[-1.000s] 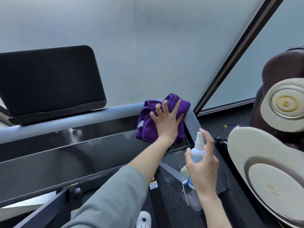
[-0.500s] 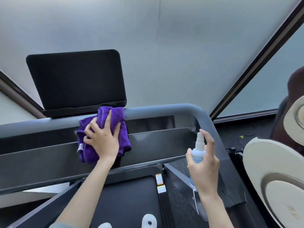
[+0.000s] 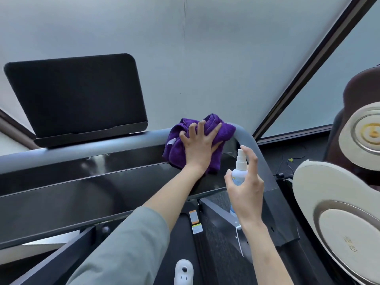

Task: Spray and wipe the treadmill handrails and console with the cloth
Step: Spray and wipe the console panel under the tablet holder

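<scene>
A bunched purple cloth lies on the right end of the treadmill's grey front handrail, near its bend. My left hand presses flat on the cloth with fingers spread. The glossy black console panel runs below the rail, with a dark screen standing above it at the left. My right hand grips a small white spray bottle upright, forefinger over the nozzle, just right of the cloth.
A brown massage chair with cream panels stands close on the right. The right handrail slopes down toward me. The treadmill belt and a white slipper lie below. A frosted window fills the background.
My left hand slid the cloth left along the rail to below the screen, then back right to the rail's bend. The right hand kept holding the bottle in about the same spot.
</scene>
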